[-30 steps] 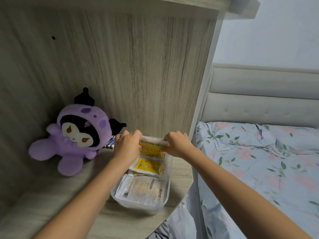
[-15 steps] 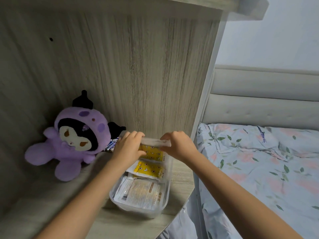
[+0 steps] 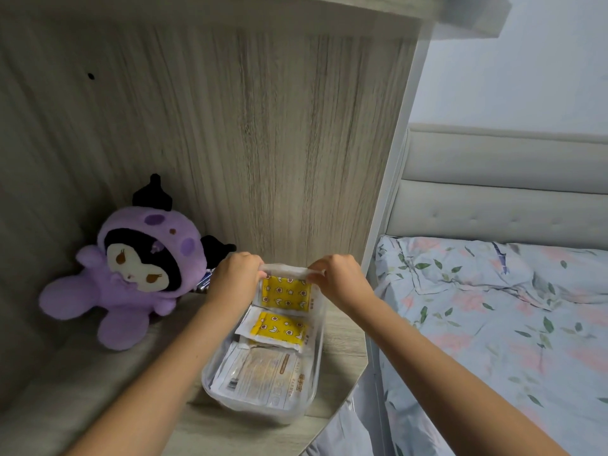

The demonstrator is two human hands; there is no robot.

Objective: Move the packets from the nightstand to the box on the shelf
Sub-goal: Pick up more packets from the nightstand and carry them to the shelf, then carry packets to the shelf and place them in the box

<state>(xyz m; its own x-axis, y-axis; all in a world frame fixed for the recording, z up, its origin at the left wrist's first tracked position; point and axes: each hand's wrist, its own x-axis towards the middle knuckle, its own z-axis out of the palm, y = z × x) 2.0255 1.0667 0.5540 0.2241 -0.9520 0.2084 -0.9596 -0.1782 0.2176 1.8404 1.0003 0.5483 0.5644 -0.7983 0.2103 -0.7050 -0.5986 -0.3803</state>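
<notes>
Left hand (image 3: 235, 274): fingers curled, pinching left top corner of yellow packet (image 3: 285, 293).
Right hand (image 3: 339, 280): fingers pinching right corner.
Box (image 3: 311, 366): clear, on shelf (image 3: 98, 383), holding more packets.

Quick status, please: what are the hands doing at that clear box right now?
Left hand and right hand both grip the top edge of a yellow packet, upright in the clear box. More packets inside. Plush toy beside, not blocking.
</notes>
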